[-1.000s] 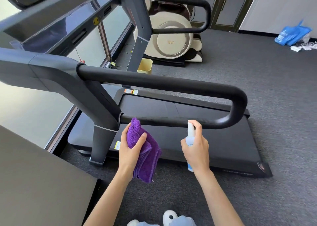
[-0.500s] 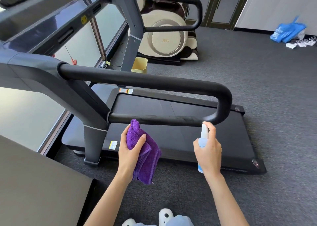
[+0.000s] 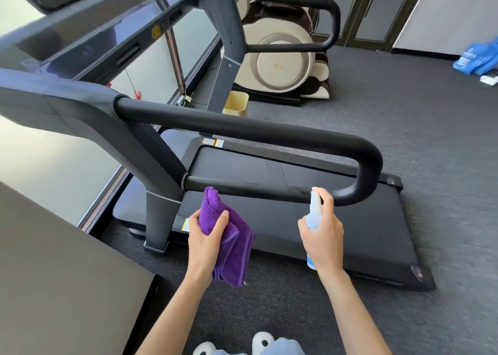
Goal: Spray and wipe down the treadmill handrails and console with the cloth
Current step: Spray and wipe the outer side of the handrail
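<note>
left hand (image 3: pixel 206 237) grips purple cloth (image 3: pixel 229 243) | right hand (image 3: pixel 323 236) grips spray bottle (image 3: pixel 314 214), fill level unclear | nozzle just below treadmill handrail (image 3: pixel 269 134)

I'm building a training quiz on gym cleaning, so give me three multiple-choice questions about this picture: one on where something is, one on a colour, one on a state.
1. Where does the small yellow bin stand?
A. on the treadmill belt
B. on the carpet beyond the treadmill
C. on the console

2. What colour is the folded terry cloth?
A. purple
B. green
C. white

3. What is the right hand doing?
A. resting open on the rail
B. hanging idle
C. gripping the clear spray bottle

Answers:
1 B, it sits on grey carpet by the far upright.
2 A, the cloth the left hand holds is plainly purple.
3 C, fingers wrap the bottle near the black lower handrail.
</note>
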Tool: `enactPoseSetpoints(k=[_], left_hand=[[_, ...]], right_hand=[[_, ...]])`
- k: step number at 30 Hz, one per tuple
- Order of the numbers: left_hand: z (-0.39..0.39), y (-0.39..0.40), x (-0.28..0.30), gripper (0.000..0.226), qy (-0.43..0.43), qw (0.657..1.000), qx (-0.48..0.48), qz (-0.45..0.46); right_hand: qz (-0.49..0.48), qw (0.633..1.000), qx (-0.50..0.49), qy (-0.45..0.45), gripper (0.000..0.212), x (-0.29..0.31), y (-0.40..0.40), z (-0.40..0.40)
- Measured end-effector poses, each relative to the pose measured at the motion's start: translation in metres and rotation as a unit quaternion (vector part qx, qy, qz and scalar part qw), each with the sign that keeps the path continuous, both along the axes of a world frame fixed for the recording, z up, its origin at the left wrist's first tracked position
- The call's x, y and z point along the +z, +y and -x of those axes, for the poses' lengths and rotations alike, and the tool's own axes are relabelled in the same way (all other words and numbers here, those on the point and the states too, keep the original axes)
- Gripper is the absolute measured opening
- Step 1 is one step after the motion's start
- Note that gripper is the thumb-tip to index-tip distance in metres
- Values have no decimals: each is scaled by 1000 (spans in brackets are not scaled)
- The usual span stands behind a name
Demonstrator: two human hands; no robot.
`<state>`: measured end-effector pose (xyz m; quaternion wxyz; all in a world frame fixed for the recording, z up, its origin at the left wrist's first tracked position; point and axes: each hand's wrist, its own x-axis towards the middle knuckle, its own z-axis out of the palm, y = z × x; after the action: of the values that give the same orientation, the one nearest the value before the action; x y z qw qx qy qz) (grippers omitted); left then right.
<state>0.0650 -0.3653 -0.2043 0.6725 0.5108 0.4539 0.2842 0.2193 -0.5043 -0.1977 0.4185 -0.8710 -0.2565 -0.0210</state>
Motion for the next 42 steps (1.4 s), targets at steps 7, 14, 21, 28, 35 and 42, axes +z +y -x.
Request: enactPoseSetpoints(k=[7,14,21,28,35,42], left_hand=[[6,43,15,22,-26,988,60,-138],[-46,99,9,43,46,920,-69,-383],[-65,113,-27,59,294,736,-200,-575],[-51,142,31,32,84,876,-66,-469],[-46,117,-39,80,310,687,-346,-558],[-54,145,-41,57,306,679,-266,-612]], right_hand=[[3,999,37,10,69,2,25,12],[5,999,40,7,67,3,33,12],[11,999,40,15,67,-1,41,13],[2,999,40,25,67,2,46,9],[-2,998,53,31,67,0,52,12],[5,998,52,35,61,0,53,9]])
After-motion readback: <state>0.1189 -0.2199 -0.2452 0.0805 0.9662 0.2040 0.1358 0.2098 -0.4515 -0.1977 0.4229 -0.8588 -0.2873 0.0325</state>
